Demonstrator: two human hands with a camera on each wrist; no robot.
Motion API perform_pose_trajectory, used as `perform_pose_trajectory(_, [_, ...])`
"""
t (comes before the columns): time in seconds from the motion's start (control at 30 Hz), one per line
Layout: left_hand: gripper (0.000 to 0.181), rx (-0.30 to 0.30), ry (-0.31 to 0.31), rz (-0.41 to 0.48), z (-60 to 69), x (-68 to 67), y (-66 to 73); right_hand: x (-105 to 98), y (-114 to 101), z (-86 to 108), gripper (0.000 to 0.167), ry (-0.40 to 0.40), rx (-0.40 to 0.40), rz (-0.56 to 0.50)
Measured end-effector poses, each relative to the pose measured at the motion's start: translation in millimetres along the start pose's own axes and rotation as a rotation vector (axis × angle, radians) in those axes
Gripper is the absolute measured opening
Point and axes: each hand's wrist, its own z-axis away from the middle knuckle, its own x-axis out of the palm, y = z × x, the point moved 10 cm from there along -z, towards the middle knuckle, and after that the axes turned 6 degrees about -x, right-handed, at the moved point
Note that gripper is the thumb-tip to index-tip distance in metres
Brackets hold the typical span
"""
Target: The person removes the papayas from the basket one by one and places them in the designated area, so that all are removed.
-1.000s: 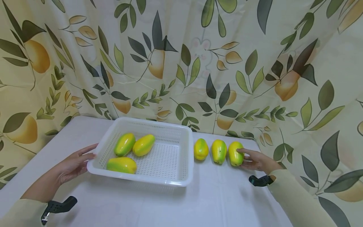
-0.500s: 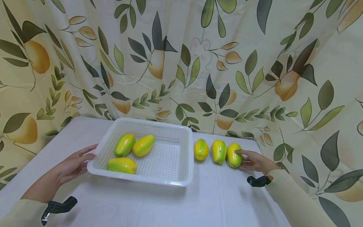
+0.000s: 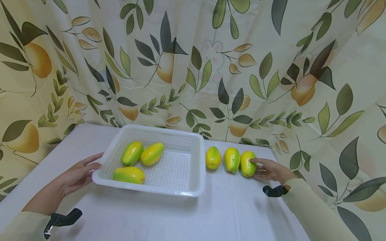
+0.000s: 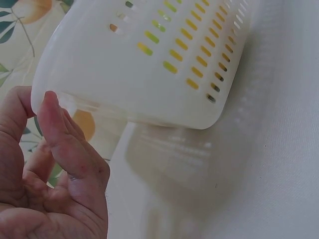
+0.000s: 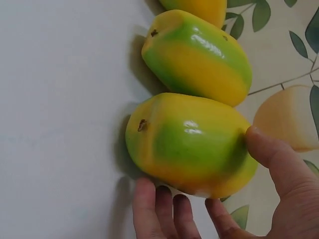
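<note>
A white perforated basket point(image 3: 197, 167) holds three yellow-green fruits, one of them point(image 3: 129, 175) near its front left. My left hand point(image 3: 76, 175) pinches the basket's left rim; in the left wrist view the hand point(image 4: 65, 169) has thumb and fingers at the rim of the basket point(image 4: 99, 74). Right of the basket three more fruits stand in a row: a left one point(image 3: 213, 158), a middle one point(image 3: 232, 160) and a right one point(image 3: 248, 164). My right hand point(image 3: 269, 170) touches the right fruit; in the right wrist view the hand point(image 5: 269, 199) has fingertips and thumb around that fruit point(image 5: 189, 144).
A white cloth point(image 3: 169, 217) covers the table. Behind it hangs a curtain point(image 3: 187, 30) printed with leaves and fruit. Dark wrist devices sit at the left sleeve point(image 3: 61, 219) and the right sleeve point(image 3: 275, 191).
The right fruit has shifted slightly left, close to the middle one, and my right hand has moved with it. My left hand and the basket have stayed in place.
</note>
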Motion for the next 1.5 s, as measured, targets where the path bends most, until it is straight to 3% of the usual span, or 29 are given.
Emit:
perform_pose_trajectory(0.2, [0.038, -0.004, 0.002, 0.008, -0.4, -0.7, -1.3, -4, -4, 3.6, 0.088, -0.008, -0.006, 0.013])
perform_pose_trajectory(0.37, [0.041, -0.002, 0.004, 0.004, -1.0, -0.5, -1.6, -16, -11, 13.3, 0.079, 0.002, -0.028, 0.128])
perform_pose_trajectory(0.5, [0.042, -0.003, 0.008, 0.005, -1.0, -0.7, -1.3, -22, -25, 20.5, 0.079, 0.025, -0.048, 0.217])
perform_pose_trajectory(0.7, [0.040, -0.003, 0.008, 0.016, -0.8, -0.2, -0.2, -12, -50, 35.4, 0.081, 0.017, -0.107, 0.234])
perform_pose_trajectory(1.03, [0.043, -0.001, 0.011, 0.003, -0.1, 0.1, -0.6, 42, -87, 58.6, 0.080, -0.085, -0.265, 0.238])
perform_pose_trajectory(1.5, [0.040, -0.006, 0.015, 0.002, -0.9, -1.0, -1.9, 139, -125, 82.1, 0.061, -0.114, -0.386, 0.146])
